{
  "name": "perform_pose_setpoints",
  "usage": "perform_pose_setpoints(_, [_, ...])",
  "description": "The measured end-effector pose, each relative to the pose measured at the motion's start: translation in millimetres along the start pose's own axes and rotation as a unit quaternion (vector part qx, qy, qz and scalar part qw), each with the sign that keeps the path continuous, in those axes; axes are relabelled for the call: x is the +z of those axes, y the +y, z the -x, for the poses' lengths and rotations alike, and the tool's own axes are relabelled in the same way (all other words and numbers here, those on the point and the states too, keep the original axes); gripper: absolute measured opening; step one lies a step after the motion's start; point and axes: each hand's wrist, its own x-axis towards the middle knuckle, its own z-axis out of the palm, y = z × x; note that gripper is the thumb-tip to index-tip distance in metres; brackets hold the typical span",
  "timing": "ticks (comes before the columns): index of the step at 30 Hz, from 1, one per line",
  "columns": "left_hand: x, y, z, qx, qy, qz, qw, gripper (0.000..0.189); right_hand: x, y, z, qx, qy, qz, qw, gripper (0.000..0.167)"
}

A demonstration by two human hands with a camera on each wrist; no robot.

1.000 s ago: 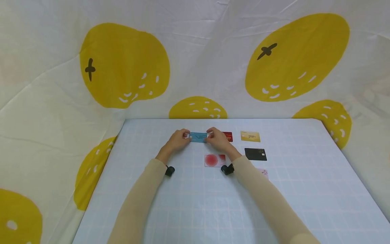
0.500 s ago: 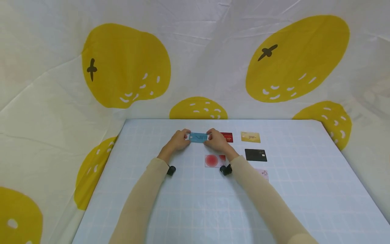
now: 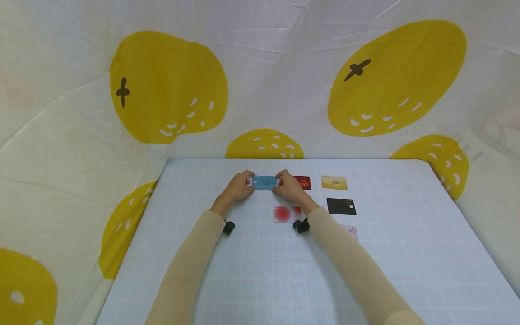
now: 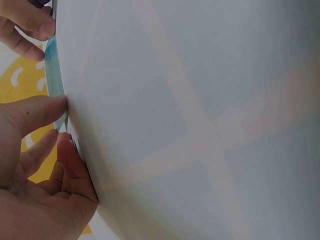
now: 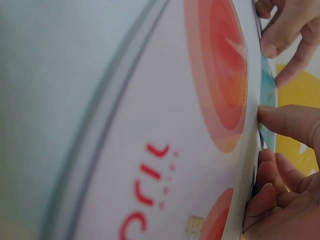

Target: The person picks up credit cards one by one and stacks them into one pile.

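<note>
A blue card with "VIP" lettering (image 3: pixel 264 183) lies near the far edge of the table, between both hands. My left hand (image 3: pixel 241 186) pinches its left end with thumb and index finger. At the right end, my right hand (image 3: pixel 287 187) holds the card the same way. In the left wrist view the blue card (image 4: pixel 54 70) is seen almost edge-on, its ends partly covered by fingers. A red VIP card (image 3: pixel 304 183) lies just right of my right hand, which hides part of it.
Nearer lies a white card with a red circle (image 3: pixel 282 214), partly behind the right wrist camera (image 3: pixel 301 226). To the right are a gold card (image 3: pixel 334 182) and a black card (image 3: pixel 341 206). A pink flowered card (image 3: pixel 351 231) is half hidden by my right sleeve (image 3: pixel 345 253).
Both hands stay on the blue card. Its right end shows slightly more than a second ago, as my right fingers have shifted a little. The other cards lie as before.
</note>
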Motion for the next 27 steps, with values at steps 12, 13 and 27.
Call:
perform_pose_setpoints(12, [3.1, 5.2, 1.5, -0.024, 0.018, 0.028, 0.9992, 0.048, 2.4, 0.7, -0.2, 0.002, 0.019, -0.017, 0.9997, 0.047])
perform_pose_setpoints(13, [3.3, 5.5, 1.5, -0.026, 0.019, 0.031, 0.9990, 0.048, 2.4, 0.6, 0.0, 0.003, 0.020, -0.018, 0.9996, 0.047])
perform_pose_setpoints(27, [5.9, 6.9, 3.4, -0.045, 0.034, 0.065, 0.9963, 0.047, 0.9, -2.1, 1.2, 0.014, 0.034, -0.039, 0.9986, 0.037])
